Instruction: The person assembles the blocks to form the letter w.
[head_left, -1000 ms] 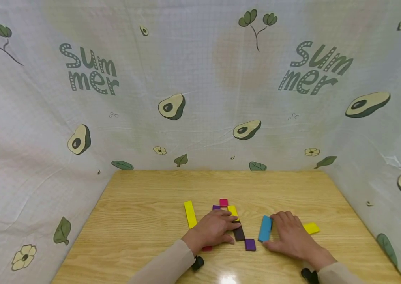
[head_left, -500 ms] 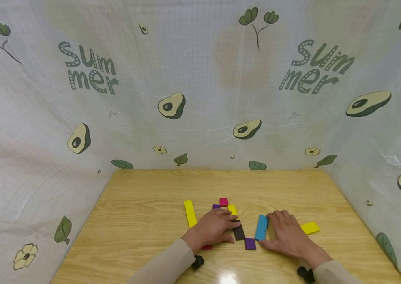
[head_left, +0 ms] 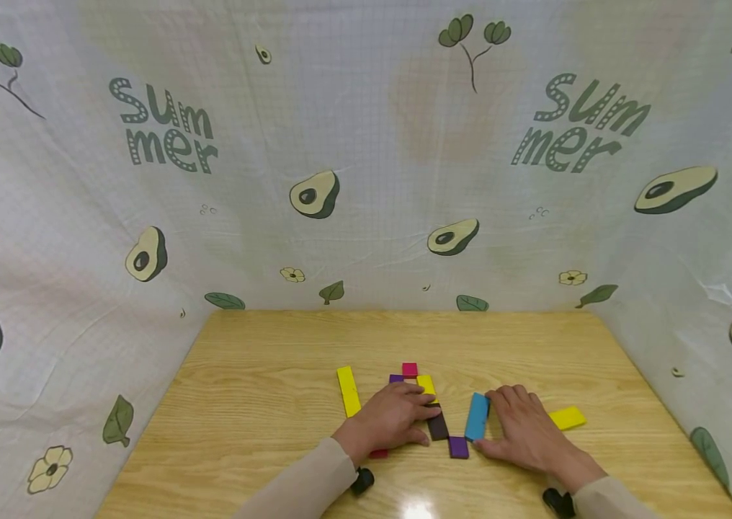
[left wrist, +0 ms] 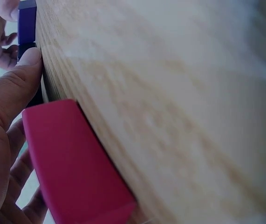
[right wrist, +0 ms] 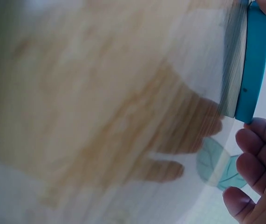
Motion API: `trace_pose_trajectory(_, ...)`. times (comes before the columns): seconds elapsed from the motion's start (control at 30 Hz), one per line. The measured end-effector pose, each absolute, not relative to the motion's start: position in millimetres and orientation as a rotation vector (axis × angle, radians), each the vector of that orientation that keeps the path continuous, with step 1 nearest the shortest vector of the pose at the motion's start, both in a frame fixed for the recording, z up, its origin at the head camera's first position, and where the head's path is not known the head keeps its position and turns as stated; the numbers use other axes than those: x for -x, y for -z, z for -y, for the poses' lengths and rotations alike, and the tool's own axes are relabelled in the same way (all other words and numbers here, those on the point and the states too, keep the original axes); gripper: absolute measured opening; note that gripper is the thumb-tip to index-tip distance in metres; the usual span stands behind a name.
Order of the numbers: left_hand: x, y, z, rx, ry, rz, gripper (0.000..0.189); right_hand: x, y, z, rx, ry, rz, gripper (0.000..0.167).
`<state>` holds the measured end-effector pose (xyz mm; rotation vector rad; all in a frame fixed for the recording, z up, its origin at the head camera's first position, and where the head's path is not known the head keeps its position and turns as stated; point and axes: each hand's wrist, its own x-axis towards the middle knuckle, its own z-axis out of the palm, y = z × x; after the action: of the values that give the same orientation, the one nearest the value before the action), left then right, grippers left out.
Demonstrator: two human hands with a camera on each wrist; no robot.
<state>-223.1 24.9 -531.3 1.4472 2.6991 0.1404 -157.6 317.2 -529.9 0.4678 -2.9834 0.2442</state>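
My right hand (head_left: 524, 432) pinches a flat blue block (head_left: 478, 417) lengthwise, thumb at its near end and a finger at its far end. The block's near end sits right at a purple square block (head_left: 459, 447). On the other side of that square, a black block (head_left: 437, 425) slants up to a short yellow block (head_left: 427, 389). My left hand (head_left: 388, 417) rests over this row, fingertips on the black and yellow blocks, thumb beside the black one. Close under the left palm, a red block (left wrist: 77, 158) shows large in the left wrist view.
A long yellow strip (head_left: 349, 393) lies left of my left hand. Beyond its fingers are a red square (head_left: 410, 370) and a partly hidden purple piece (head_left: 396, 378). Another yellow block (head_left: 568, 418) lies right of my right hand. Patterned cloth (head_left: 366, 144) walls off the wooden table (head_left: 262, 360).
My right hand has moved left with the blue block, bringing it up to the purple square, then stayed still over the last half second. The left hand has kept its place.
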Motion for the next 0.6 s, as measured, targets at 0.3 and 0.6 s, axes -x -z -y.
trace_pose_trajectory(0.3,223.5,532.9,-24.2,-1.456,-0.108,-2.703,0.061,156.0,530.3,-316.5,-0.465,-0.242,2.986,0.093)
trace_pose_trajectory(0.6,222.5,532.6,-23.9,-1.469,-0.107,-2.709,0.061,155.5,532.2,-316.5,-0.462,-0.255,2.982,0.093)
